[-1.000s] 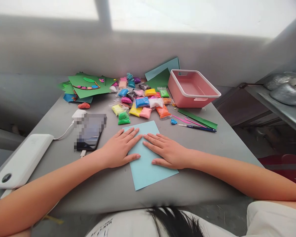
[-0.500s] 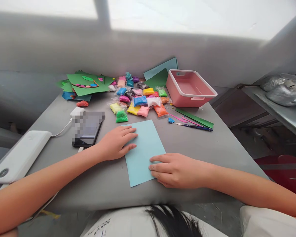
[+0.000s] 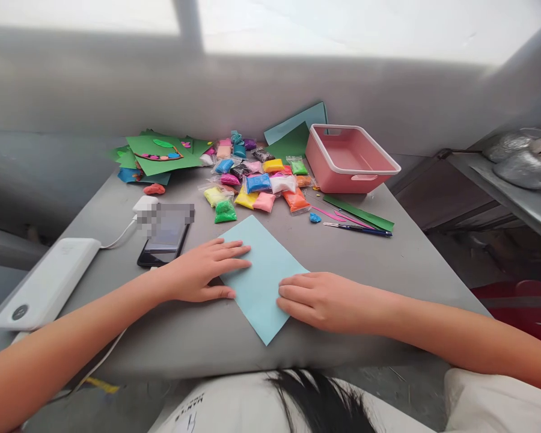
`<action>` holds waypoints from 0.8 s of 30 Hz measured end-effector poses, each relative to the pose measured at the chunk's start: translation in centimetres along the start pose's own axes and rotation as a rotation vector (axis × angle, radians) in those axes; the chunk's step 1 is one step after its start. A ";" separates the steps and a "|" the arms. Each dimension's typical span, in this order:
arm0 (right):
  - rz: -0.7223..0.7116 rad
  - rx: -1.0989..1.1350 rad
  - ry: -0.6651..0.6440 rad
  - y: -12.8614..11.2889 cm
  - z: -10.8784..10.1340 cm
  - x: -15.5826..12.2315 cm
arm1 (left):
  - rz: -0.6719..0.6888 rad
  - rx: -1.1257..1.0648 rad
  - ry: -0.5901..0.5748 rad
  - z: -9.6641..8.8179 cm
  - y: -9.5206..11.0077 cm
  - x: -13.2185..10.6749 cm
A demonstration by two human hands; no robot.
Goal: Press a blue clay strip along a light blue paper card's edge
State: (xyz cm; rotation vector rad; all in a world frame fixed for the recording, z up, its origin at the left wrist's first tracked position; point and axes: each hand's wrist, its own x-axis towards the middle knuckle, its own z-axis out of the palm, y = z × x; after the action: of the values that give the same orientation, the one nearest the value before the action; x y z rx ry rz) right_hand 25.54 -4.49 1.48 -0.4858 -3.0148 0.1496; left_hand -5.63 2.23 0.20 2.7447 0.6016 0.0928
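A light blue sheet of paper lies flat and turned at an angle on the grey table. My left hand rests on its left edge, fingers spread and palm down. On the right edge lies my right hand, its fingers stretched over the paper and close together. Neither hand has the sheet lifted. Beyond the paper are several small bags of coloured clay. A phone lies just past my left forearm.
A pink basket stands at the back right, with a craft knife, green paper strip and blue clay lump before it. Green sheets with clay shapes are stacked at back left. A white power bank lies at left.
The blue paper has turned counterclockwise, its near corner swinging right and its far end left. My left hand has slid slightly toward me and my right hand slightly away, both staying on it.
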 end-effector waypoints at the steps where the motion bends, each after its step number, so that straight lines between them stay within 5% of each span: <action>1: -0.009 -0.017 0.008 0.3 0.0 -0.2 | -0.006 -0.007 -0.005 0.2 0.1 0.0; 7: -0.001 -0.015 0.090 1.2 0.5 -1.0 | -0.009 0.015 0.002 0.2 0.5 0.0; 15: 0.072 0.273 0.073 1.4 0.1 0.2 | 0.097 -0.039 -0.073 -0.7 0.8 1.7; 17: 0.101 0.296 0.053 1.7 0.1 0.8 | 0.112 -0.049 0.005 -0.7 0.7 2.2; 22: 0.105 0.338 0.019 2.5 0.4 2.2 | 0.102 -0.058 0.433 -0.6 2.7 2.2; 24: 0.120 0.368 0.009 2.7 0.4 2.5 | 0.125 -0.033 0.462 -0.3 4.2 1.6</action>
State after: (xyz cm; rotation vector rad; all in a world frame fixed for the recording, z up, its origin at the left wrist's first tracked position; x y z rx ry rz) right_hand 24.00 -1.18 1.00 -0.6223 -2.8500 0.6908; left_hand -2.56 -0.64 1.85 2.7343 0.5310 0.7732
